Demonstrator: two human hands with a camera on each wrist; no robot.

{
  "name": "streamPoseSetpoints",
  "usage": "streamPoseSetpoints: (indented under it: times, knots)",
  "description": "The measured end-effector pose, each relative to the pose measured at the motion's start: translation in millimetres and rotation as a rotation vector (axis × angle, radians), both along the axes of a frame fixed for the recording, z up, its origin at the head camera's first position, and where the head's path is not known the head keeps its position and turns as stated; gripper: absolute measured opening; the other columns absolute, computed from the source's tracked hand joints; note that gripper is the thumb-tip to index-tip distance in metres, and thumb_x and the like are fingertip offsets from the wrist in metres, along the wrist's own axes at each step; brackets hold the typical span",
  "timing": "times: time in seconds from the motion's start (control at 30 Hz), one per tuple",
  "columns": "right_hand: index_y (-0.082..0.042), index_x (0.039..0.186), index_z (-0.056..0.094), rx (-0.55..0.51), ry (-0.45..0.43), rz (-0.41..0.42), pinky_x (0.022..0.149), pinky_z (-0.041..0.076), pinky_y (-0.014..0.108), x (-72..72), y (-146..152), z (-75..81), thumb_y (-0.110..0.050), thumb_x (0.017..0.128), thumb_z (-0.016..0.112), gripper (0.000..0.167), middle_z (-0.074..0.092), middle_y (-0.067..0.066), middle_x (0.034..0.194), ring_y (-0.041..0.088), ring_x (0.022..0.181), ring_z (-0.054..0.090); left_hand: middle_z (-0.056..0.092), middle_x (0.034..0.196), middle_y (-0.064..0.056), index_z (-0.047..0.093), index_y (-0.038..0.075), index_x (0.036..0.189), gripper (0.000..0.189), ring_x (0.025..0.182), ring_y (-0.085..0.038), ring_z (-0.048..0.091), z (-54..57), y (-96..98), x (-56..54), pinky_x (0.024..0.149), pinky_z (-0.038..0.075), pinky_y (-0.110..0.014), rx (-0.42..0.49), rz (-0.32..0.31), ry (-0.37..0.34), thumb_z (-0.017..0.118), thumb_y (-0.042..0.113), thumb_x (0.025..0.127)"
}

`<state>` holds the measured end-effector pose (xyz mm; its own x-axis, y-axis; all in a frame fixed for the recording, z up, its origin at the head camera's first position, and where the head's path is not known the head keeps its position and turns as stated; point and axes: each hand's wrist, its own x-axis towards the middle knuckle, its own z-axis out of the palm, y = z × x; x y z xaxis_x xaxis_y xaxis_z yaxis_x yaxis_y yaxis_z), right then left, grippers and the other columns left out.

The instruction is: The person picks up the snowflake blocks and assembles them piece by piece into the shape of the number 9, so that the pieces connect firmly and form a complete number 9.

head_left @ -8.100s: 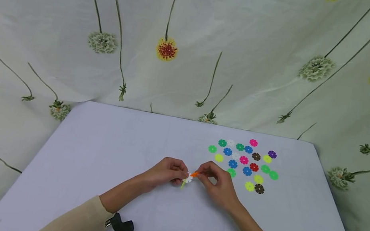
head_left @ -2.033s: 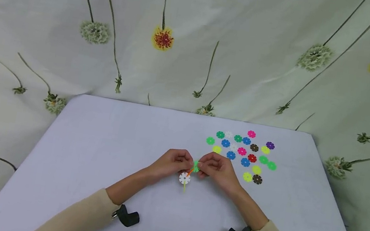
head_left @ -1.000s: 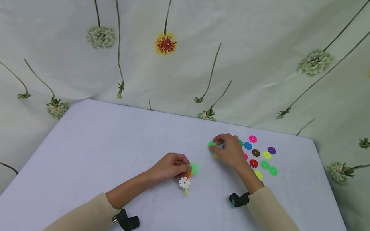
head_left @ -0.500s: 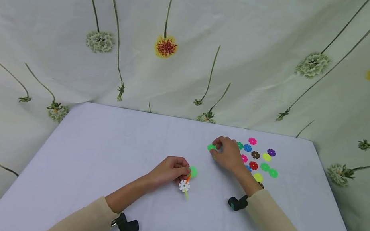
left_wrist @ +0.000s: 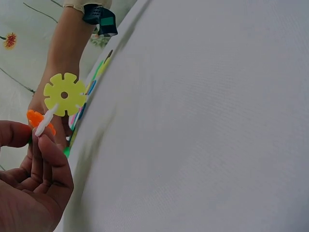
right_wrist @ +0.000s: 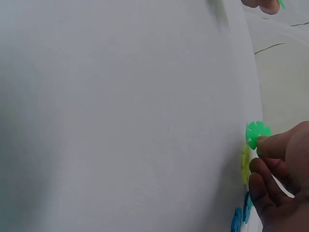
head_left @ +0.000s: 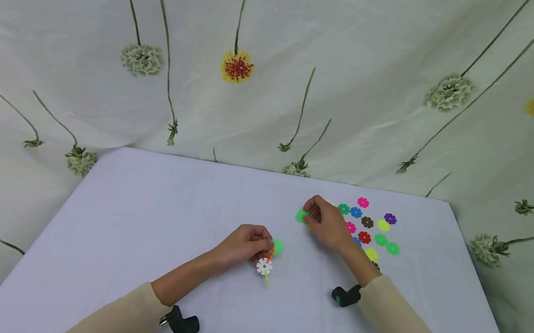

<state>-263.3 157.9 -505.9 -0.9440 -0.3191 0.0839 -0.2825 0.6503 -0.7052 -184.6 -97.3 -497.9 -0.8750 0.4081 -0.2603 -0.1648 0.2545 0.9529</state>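
My left hand (head_left: 245, 246) pinches a green notched disc (head_left: 277, 247) at the top of a small chain of linked snowflake discs. Below it come an orange disc (left_wrist: 35, 117), a white disc (head_left: 264, 266) and a yellow disc (left_wrist: 64, 95); in the left wrist view the white one is nearly edge-on. Over the left side of the loose discs, my right hand (head_left: 327, 224) pinches another green disc (right_wrist: 257, 134) between thumb and fingers. That disc stands tilted up, facing the right wrist camera. Some discs lie hidden beneath the right hand.
Loose notched discs lie flat at the table's back right, among them a red disc (head_left: 364, 237), a purple disc (head_left: 390, 218) and a brown disc (head_left: 367, 222). A white cloth covers the table (head_left: 178, 199). A flower-printed curtain (head_left: 288, 30) hangs behind.
A green disc has joined the chain below my left hand. My right hand has left the chain, moved up and right to the loose discs, and now pinches another green one.
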Motion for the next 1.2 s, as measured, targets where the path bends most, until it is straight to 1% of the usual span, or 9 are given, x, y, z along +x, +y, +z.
streamPoseSetpoints:
  times: [0.2, 0.3, 0.47, 0.57, 0.7, 0.93, 1.2]
  knots:
    - [-0.009, 0.113, 0.068, -0.049, 0.024, 0.021, 0.083, 0.054, 0.029, 7.7, 1, 1.0, -0.010, 0.101, 0.071, 0.012, 0.072, 0.008, 0.101, 0.019, 0.092, 0.064, 0.067, 0.081, 0.004, 0.067, 0.000, 0.106, 0.015, 0.073, -0.008, 0.060, 0.5, 0.8, -0.1, 0.066, 0.051, -0.021, -0.003, 0.005, -0.003, 0.064, 0.015, 0.101]
    - [-0.009, 0.115, 0.069, -0.068, 0.029, 0.048, 0.084, 0.055, 0.026, 14.3, 1, 1.5, -0.009, 0.101, 0.072, 0.014, 0.074, 0.007, 0.104, 0.017, 0.094, 0.066, 0.068, 0.081, 0.004, 0.067, -0.001, 0.107, 0.017, 0.073, -0.008, 0.060, -0.1, 0.1, -0.4, 0.066, 0.051, -0.021, -0.006, 0.003, 0.002, 0.064, 0.015, 0.101]
    - [-0.010, 0.119, 0.072, -0.090, -0.004, 0.109, 0.087, 0.057, 0.024, 27.5, 1, 8.2, -0.009, 0.100, 0.074, 0.019, 0.076, 0.006, 0.108, 0.016, 0.096, 0.068, 0.068, 0.082, 0.003, 0.068, 0.000, 0.107, 0.017, 0.074, -0.009, 0.061, -0.3, -0.8, -0.1, 0.067, 0.052, -0.021, -0.015, 0.012, -0.002, 0.065, 0.015, 0.101]
    - [-0.011, 0.118, 0.073, -0.092, -0.026, 0.123, 0.087, 0.058, 0.023, 34.6, 1, 13.1, -0.011, 0.100, 0.075, 0.018, 0.076, 0.004, 0.105, 0.014, 0.094, 0.067, 0.068, 0.081, 0.003, 0.068, 0.000, 0.107, 0.017, 0.074, -0.009, 0.061, 0.4, -0.9, -0.2, 0.067, 0.052, -0.022, -0.017, 0.012, 0.005, 0.065, 0.015, 0.101]
    - [-0.013, 0.115, 0.073, -0.107, -0.040, 0.147, 0.085, 0.057, 0.022, 42.0, 2, 15.8, -0.013, 0.100, 0.076, 0.016, 0.075, 0.001, 0.102, 0.012, 0.092, 0.067, 0.067, 0.080, 0.003, 0.067, 0.000, 0.107, 0.017, 0.073, -0.009, 0.060, 0.9, -1.2, -0.5, 0.066, 0.052, -0.022, -0.024, 0.009, 0.011, 0.065, 0.016, 0.101]
    - [-0.014, 0.111, 0.072, -0.139, -0.044, 0.188, 0.082, 0.057, 0.021, 53.8, 1, 16.4, -0.015, 0.100, 0.076, 0.012, 0.074, 0.001, 0.100, 0.011, 0.090, 0.066, 0.066, 0.080, 0.003, 0.068, 0.000, 0.107, 0.018, 0.072, -0.009, 0.060, 2.2, -0.3, -1.6, 0.066, 0.051, -0.022, -0.029, 0.014, 0.020, 0.065, 0.017, 0.101]
    - [-0.014, 0.108, 0.072, -0.176, -0.073, 0.225, 0.085, 0.058, 0.022, 62.8, -2, 16.3, -0.013, 0.099, 0.075, 0.010, 0.074, 0.001, 0.100, 0.013, 0.092, 0.067, 0.066, 0.079, 0.004, 0.067, -0.001, 0.107, 0.019, 0.071, -0.007, 0.059, 1.2, 0.2, -1.2, 0.065, 0.051, -0.021, -0.027, 0.020, 0.010, 0.064, 0.016, 0.101]
